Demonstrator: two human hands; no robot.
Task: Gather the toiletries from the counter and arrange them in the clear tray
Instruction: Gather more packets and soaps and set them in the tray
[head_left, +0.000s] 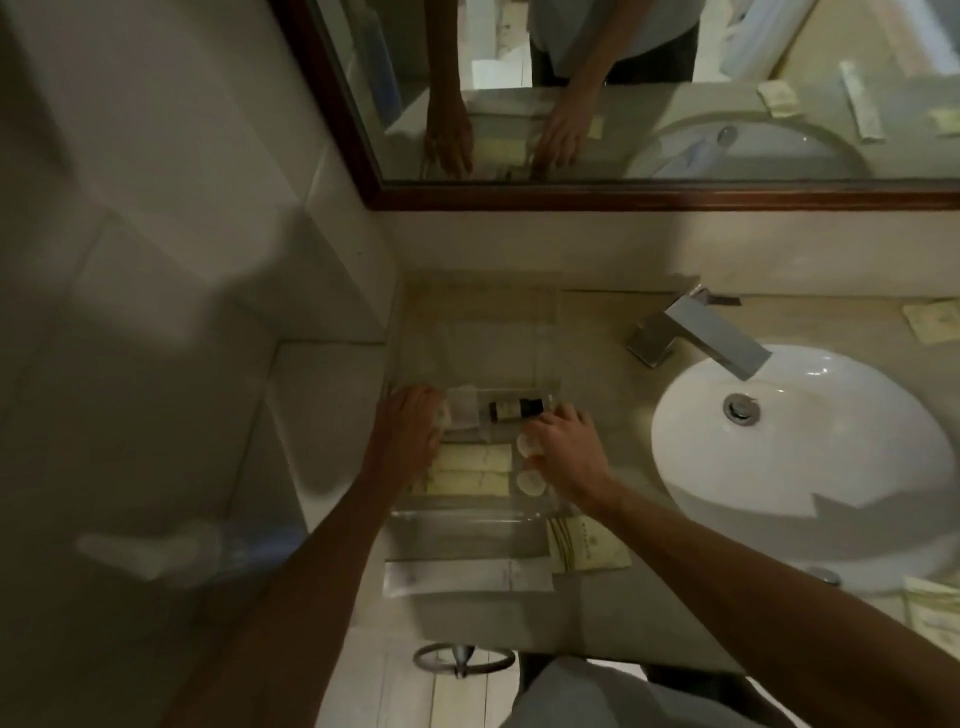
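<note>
Both forearms are bare from the bottom of the frame up to the wrists, with no sleeve, cuff, watch or bracelet showing on either. The left hand (410, 423) and the right hand (563, 449) are bare too, without gloves; any ring is too blurred to make out. At the lower edge a patch of light grey fabric (597, 696) covers the torso, soft and plain, with no print or logo visible. The mirror (649, 88) reflects the same person (headless in the reflection, cut off by the frame): a light grey top hanging loose over dark trousers, arms uncovered below the elbow.
</note>
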